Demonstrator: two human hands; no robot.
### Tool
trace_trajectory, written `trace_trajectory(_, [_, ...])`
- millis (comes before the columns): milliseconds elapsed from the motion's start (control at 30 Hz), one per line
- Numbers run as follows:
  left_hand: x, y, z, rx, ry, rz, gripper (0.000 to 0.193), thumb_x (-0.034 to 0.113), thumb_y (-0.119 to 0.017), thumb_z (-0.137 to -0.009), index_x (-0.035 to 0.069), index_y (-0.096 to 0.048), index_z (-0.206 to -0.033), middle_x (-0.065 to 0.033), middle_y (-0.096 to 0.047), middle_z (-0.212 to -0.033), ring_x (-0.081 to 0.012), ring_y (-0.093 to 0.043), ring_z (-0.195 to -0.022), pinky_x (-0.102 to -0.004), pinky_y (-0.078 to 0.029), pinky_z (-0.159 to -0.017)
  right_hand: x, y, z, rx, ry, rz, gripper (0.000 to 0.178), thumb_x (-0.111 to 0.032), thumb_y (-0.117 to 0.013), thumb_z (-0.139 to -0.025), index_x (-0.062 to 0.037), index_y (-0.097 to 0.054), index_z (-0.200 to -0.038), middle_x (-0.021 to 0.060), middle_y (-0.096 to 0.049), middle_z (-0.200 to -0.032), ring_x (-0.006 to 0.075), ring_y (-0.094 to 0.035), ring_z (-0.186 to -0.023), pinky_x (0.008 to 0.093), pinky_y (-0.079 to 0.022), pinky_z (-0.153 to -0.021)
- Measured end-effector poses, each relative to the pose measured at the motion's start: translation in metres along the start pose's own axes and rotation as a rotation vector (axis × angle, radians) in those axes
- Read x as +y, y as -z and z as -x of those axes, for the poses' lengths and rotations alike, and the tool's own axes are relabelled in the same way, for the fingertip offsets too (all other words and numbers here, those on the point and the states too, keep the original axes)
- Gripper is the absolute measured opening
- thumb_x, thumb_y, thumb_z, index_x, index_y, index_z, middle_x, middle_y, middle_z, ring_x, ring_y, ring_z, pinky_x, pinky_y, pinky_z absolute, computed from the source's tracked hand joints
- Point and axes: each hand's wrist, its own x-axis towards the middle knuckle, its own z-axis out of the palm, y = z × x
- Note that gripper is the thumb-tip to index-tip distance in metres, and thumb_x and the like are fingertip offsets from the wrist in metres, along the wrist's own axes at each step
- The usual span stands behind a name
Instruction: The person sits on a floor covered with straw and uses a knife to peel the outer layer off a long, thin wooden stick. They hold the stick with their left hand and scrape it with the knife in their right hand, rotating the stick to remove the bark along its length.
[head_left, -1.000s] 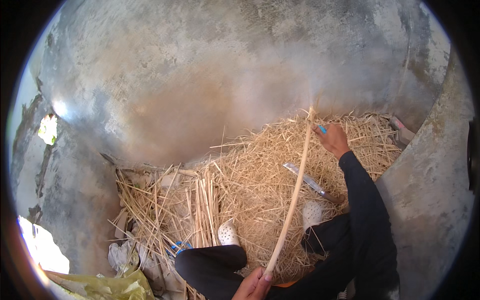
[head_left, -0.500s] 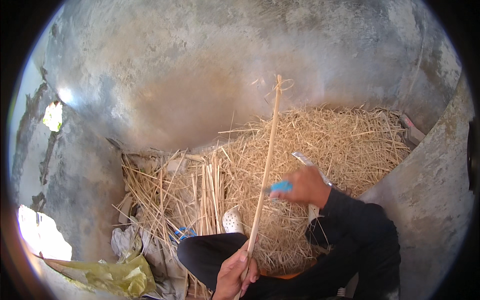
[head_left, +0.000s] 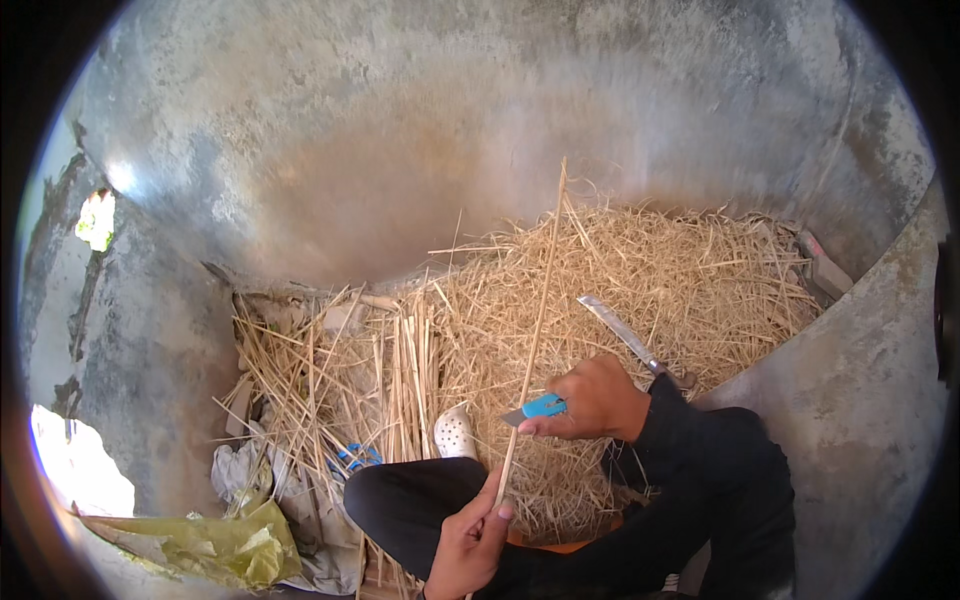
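Note:
My left hand (head_left: 470, 545) is closed round the lower part of a long, thin bamboo strip (head_left: 540, 330). The strip slants up and away from me, with thin curled shavings (head_left: 580, 222) near its far tip. In my right hand (head_left: 595, 397) is a blue utility knife (head_left: 545, 405), fingers wrapped round its handle. Its blade meets the strip a short way above my left hand, and my right thumb lies close to the strip there. Exactly how the edge sits against the strip is too small to tell.
A heap of pale shavings (head_left: 660, 260) covers the floor ahead. Beyond my right hand lies a long-bladed knife (head_left: 620, 325). Bamboo strips (head_left: 410, 370) lie at left, near a white perforated clog (head_left: 455, 435) and a yellowish plastic sheet (head_left: 220, 550). Concrete walls (head_left: 420, 130) surround me.
My right hand has moved down and left, bringing the knife blade onto the strip nearer my left hand. The strip now shows a narrower side, and its tip shavings hang differently.

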Motion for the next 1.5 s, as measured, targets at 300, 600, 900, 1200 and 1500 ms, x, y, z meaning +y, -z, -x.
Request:
trace_trajectory(300, [0.025,-0.011,-0.010,0.094,-0.135,-0.646,0.044,0.005,-0.051,-0.091,-0.005,-0.044,-0.133,-0.0215,-0.058,-0.069,-0.0124,-0.058,-0.057,-0.0257,-0.046,-0.058,-0.004,-0.006,0.005,0.003,0.070,-0.143,0.089,-0.087,-0.033,-0.073,-0.0046,-0.063,-0.054,0.0137,-0.052,-0.046,0.0284,-0.056,-0.042,0.0412,-0.042,-0.044])
trace_trajectory(600, [0.020,-0.006,-0.004,0.140,-0.331,-0.626,0.039,0.015,-0.053,-0.093,0.001,-0.051,-0.129,-0.0209,-0.058,-0.068,-0.0352,-0.056,-0.054,-0.0364,-0.044,-0.052,-0.006,-0.014,0.006,0.106,0.178,-0.119,0.084,-0.083,-0.038,-0.075,-0.0065,-0.060,-0.050,0.0123,-0.049,-0.041,0.0279,-0.057,-0.041,0.0406,-0.045,-0.044])
trace_trajectory(900, [0.020,-0.005,0.002,0.100,-0.232,-0.596,0.038,0.009,-0.051,-0.091,0.001,-0.051,-0.128,-0.0291,-0.056,-0.078,-0.0425,-0.061,-0.070,-0.0414,-0.047,-0.059,0.014,-0.004,-0.004,0.196,0.042,-0.038,0.084,-0.081,-0.036,-0.078,-0.0053,-0.065,-0.059,0.0125,-0.054,-0.046,0.0267,-0.057,-0.043,0.0407,-0.046,-0.046])
trace_trajectory(1200, [0.019,-0.005,0.008,0.035,-0.124,-0.638,0.038,0.007,-0.052,-0.089,0.000,-0.051,-0.127,-0.0282,-0.058,-0.078,-0.0425,-0.062,-0.071,-0.0419,-0.048,-0.061,0.036,-0.013,-0.008,0.270,0.089,0.012,0.076,-0.079,-0.040,-0.079,-0.0089,-0.066,-0.062,0.0088,-0.054,-0.048,0.0245,-0.058,-0.046,0.0389,-0.046,-0.049])
trace_trajectory(1500, [0.006,-0.019,0.023,-0.036,-0.163,-0.597,0.037,0.007,-0.054,-0.088,0.001,-0.054,-0.124,-0.0274,-0.058,-0.077,-0.0449,-0.060,-0.074,-0.0432,-0.048,-0.062,0.184,0.024,-0.041,0.402,-0.552,0.049,0.082,-0.081,-0.033,-0.081,-0.0072,-0.058,-0.053,0.0080,-0.047,-0.045,0.0216,-0.052,-0.044,0.0392,-0.042,-0.045])
